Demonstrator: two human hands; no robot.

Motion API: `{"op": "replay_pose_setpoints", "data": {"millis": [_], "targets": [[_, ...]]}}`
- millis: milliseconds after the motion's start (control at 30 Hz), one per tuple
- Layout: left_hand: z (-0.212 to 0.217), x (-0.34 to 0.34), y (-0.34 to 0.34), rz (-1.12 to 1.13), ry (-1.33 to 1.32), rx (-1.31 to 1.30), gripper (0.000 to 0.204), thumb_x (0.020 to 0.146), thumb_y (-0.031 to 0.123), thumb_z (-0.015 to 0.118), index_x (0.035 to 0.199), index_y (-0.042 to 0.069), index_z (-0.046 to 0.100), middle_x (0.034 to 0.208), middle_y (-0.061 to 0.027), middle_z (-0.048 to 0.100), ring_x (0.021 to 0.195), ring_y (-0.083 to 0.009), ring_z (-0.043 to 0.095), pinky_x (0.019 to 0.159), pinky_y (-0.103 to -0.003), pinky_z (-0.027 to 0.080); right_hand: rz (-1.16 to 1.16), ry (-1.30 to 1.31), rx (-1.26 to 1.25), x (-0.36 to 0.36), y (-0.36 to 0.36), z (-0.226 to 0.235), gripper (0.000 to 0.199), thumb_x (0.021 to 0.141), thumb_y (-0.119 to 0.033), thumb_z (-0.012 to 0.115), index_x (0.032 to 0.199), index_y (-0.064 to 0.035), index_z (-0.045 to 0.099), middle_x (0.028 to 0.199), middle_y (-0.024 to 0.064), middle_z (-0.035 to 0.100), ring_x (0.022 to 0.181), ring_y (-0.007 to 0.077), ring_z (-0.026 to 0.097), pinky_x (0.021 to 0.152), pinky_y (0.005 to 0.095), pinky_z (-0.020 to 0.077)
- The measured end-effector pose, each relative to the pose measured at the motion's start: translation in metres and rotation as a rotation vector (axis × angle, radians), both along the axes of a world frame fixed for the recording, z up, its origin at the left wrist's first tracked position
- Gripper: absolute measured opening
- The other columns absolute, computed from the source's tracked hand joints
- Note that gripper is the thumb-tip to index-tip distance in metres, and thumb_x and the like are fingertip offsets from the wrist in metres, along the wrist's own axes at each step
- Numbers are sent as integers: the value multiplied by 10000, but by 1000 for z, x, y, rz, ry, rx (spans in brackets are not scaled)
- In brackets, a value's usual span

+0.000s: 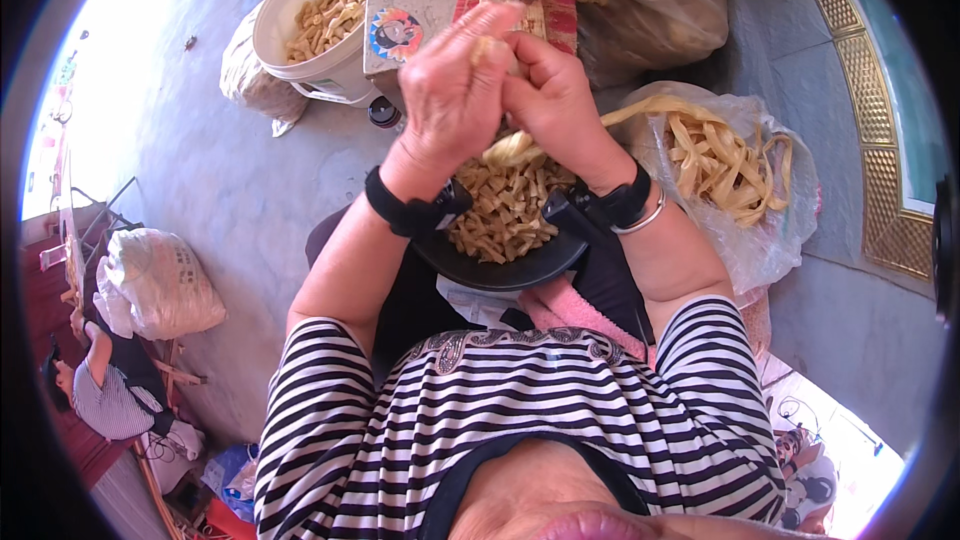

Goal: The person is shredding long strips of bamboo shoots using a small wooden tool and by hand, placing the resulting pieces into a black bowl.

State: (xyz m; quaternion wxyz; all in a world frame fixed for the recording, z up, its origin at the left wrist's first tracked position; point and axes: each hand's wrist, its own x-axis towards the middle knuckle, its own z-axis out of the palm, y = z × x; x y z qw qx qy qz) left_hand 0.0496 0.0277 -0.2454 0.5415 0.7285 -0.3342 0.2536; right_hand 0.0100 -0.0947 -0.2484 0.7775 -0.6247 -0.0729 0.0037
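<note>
Pale strips (pixel 520 145) are clamped between left hand (pixel 455 90) and right hand (pixel 555 100) above a black bowl (pixel 500 270)

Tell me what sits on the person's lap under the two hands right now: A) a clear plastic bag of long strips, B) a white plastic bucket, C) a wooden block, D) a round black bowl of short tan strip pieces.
D: the round black bowl heaped with short tan strip pieces lies on the lap, just below both hands.
</note>
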Motion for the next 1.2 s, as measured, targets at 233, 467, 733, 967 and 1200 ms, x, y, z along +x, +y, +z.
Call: {"op": "replay_pose_setpoints", "data": {"millis": [233,467,733,967,1200], "targets": [[1,-16,-12,-281,732,-263,326,921,116,401,1154,-48,559,1161,-122,562,1074,-165,513,924,-274,384,-415,-375,-672,0,0,-7,189,826,-189,568,886,-10,560,645,178,570,565,320,577,506,353,448],[13,-8,-3,-17,642,228,220,697,4,529,899,-31,608,1064,-160,588,812,-206,595,732,-297,464,-34,354,244,2,-15,1,204,860,-173,479,716,-40,534,481,-26,364,385,73,315,384,248,316],[10,-9,2,-39,67,339,38,655,-10,495,661,28,496,821,-171,596,673,-334,559,606,-359,463,457,612,448,7,-39,-2,191,814,-195,522,655,-115,451,478,-63,250,392,61,242,375,223,228],[9,-1,8,-95,737,219,86,726,65,532,748,-11,565,628,-107,575,578,-190,550,547,-297,430,-59,-115,-383,4,-30,-3,165,714,-87,620,824,36,628,702,48,648,627,63,571,604,225,466],[26,-4,14,-146,612,458,32,769,-10,498,774,12,520,681,6,518,640,-39,480,546,-201,397,215,82,-90,2,-44,6,121,805,-66,600,887,11,647,604,-5,550,510,54,466,464,208,368]]}}
